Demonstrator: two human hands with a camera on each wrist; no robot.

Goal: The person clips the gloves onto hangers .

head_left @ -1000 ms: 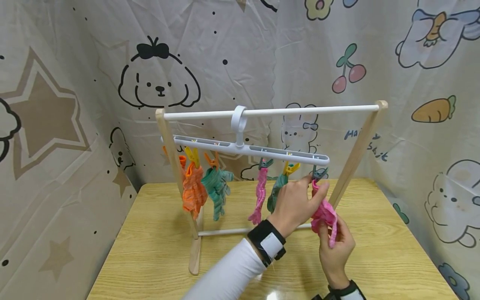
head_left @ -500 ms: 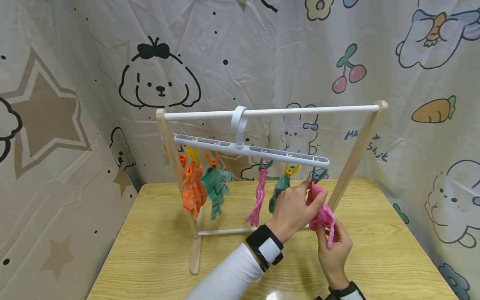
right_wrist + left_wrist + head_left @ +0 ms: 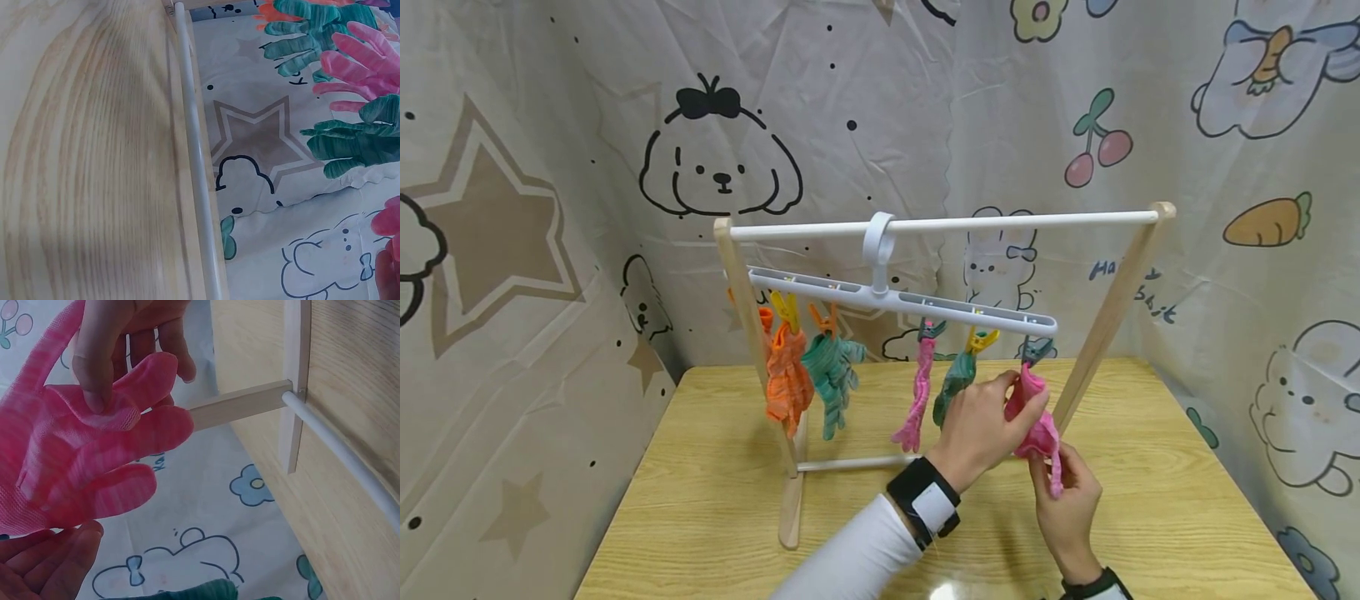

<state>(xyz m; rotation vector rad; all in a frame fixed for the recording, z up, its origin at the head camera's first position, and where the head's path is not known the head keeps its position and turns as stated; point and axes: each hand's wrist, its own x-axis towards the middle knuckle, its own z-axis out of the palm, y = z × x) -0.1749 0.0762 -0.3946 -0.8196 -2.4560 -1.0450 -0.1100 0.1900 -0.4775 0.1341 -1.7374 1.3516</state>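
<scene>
A pink knit glove [image 3: 1036,421] hangs by its cuff from a grey-green clip [image 3: 1037,352] at the right end of the white hanger [image 3: 895,298]. My left hand [image 3: 981,425] pinches this glove near its upper part, just below the clip. Lower down, my right hand [image 3: 1067,500] pinches the glove's finger end between thumb and fingers. The left wrist view shows the glove [image 3: 106,450] spread, its fingers apart, with the right thumb pressing on one of them. In the right wrist view only fingertips [image 3: 387,275] and a bit of pink show at the edge.
Further left on the hanger, a green glove [image 3: 957,383], another pink glove [image 3: 917,396], a teal glove [image 3: 832,375] and orange gloves [image 3: 788,379] hang from clips. A wooden stand with a white top rod [image 3: 1000,222] holds the hanger above the wooden table [image 3: 700,500]. Printed curtains hang behind.
My left hand has come down slightly from beside the clip and shifted left. The right hand has also moved a little left, and the pink glove has swung left with them.
</scene>
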